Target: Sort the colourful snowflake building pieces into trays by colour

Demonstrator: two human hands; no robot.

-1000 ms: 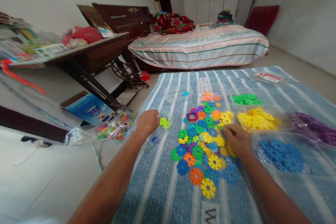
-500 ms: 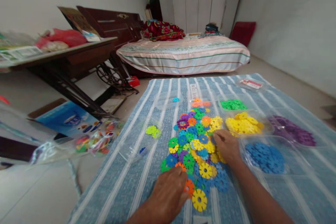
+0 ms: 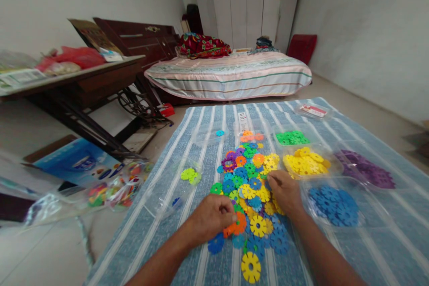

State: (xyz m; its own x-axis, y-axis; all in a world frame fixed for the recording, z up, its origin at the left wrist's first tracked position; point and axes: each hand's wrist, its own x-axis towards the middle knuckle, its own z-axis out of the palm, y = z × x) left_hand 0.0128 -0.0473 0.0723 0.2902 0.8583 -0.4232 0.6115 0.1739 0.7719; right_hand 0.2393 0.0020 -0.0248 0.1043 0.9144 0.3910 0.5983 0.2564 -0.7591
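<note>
Head cam, aimed down at a bench (image 3: 124,250) under stripy blue cloth. Looks about partway, honestly: green discs (image 3: 292,138), yellow discs (image 3: 305,161), purple discs (image 3: 365,169) and blue discs (image 3: 333,205) already in clear tubs (image 3: 338,165) over at right, but only a few orange discs (image 3: 250,136) in the tub at centre, some lime discs (image 3: 190,175) at left, and just a lone light-blue disc (image 3: 220,133) above those. Plenty left too, with a big mixed pile (image 3: 250,191) of slotted discs loose in the middle. Left hand (image 3: 214,214) at lower centre, pinched narrow on an orange disc (image 3: 240,224); right hand (image 3: 284,192) at the pile's right edge, bunched up, can't tell if around anything. As for other stuff: red-and-white card (image 3: 313,110) in clear plastic at upper right, plastic bag (image 3: 115,192) of colourful bits off the bench at lower left, bed (image 3: 231,76) way up top. Main snag: both hands covering bits of the pile.
</note>
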